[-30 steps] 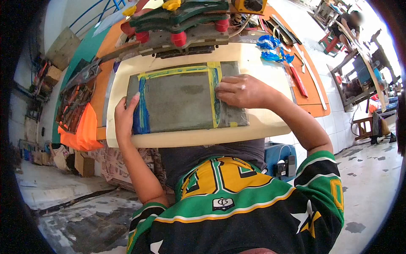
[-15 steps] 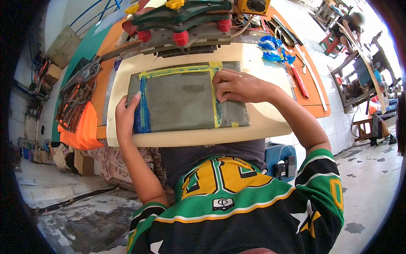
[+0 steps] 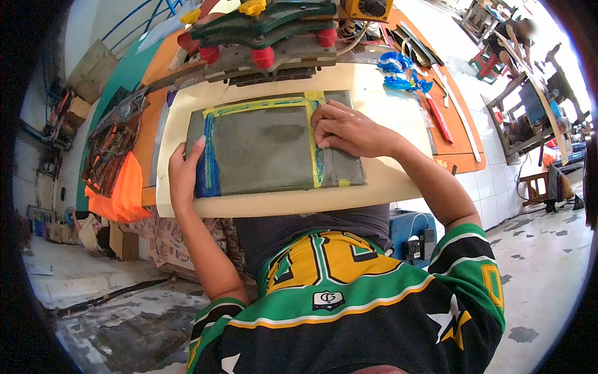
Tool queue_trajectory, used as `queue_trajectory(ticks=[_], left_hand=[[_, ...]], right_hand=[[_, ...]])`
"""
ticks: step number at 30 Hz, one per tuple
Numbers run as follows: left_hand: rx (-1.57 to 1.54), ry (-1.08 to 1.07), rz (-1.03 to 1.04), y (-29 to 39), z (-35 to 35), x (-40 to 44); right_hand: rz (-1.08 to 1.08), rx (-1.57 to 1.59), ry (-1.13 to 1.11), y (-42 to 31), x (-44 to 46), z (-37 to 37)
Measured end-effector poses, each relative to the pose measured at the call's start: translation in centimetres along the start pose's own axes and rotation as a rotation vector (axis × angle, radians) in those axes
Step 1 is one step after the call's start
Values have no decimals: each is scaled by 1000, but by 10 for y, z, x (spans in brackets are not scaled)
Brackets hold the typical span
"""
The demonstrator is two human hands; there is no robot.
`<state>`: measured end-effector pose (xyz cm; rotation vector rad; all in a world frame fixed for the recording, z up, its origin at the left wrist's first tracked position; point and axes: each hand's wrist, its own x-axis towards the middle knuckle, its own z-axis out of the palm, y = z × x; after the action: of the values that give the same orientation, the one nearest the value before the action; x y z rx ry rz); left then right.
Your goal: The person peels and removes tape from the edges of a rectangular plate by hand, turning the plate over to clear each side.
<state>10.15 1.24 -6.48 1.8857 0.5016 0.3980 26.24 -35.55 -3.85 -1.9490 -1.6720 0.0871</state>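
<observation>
A flat dark grey rectangular panel [image 3: 265,153] lies on a cream board in front of me. Yellow tape [image 3: 261,102] with blue smears runs along its top and down its right part, and a blue strip [image 3: 210,165] edges its left side. My left hand [image 3: 184,171] grips the panel's left edge, thumb on top, the other fingers mostly hidden. My right hand [image 3: 346,129] rests over the right-hand yellow tape, with fingers curled and pinched together. Whatever sits between those fingertips is too hidden to name.
Behind the panel stands a green clamp-like press [image 3: 261,31] with red knobs. Crumpled blue tape [image 3: 402,71], a red-handled tool [image 3: 440,118] and a metal ruler [image 3: 458,115] lie at right. Orange cloth [image 3: 118,190] hangs at left. Another person [image 3: 514,40] sits far right.
My right hand has shifted slightly left and stays pinched over the tape. A pale sheen on the panel's lower right has gone. My left hand keeps its hold.
</observation>
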Motion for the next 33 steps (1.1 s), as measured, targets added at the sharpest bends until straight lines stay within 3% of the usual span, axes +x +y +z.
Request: queue_trajectory(ticks=[19, 22, 25, 27, 30, 33], left_hand=[[22, 8, 18, -1, -1, 0], [13, 21, 14, 0, 0, -1], [3, -5, -19, 0, -2, 0], [0, -13, -68, 2, -2, -1], [60, 67, 37, 10, 4, -7], [-22, -10, -7, 1, 0, -2]], right_hand=[[43, 14, 160, -6, -4, 10], [237, 296, 270, -3, -4, 8], [190, 282, 268, -1, -4, 5], [4, 222, 102, 2, -8, -2], [-40, 177, 54, -1, -10, -7], [0, 192, 7, -2, -7, -10]])
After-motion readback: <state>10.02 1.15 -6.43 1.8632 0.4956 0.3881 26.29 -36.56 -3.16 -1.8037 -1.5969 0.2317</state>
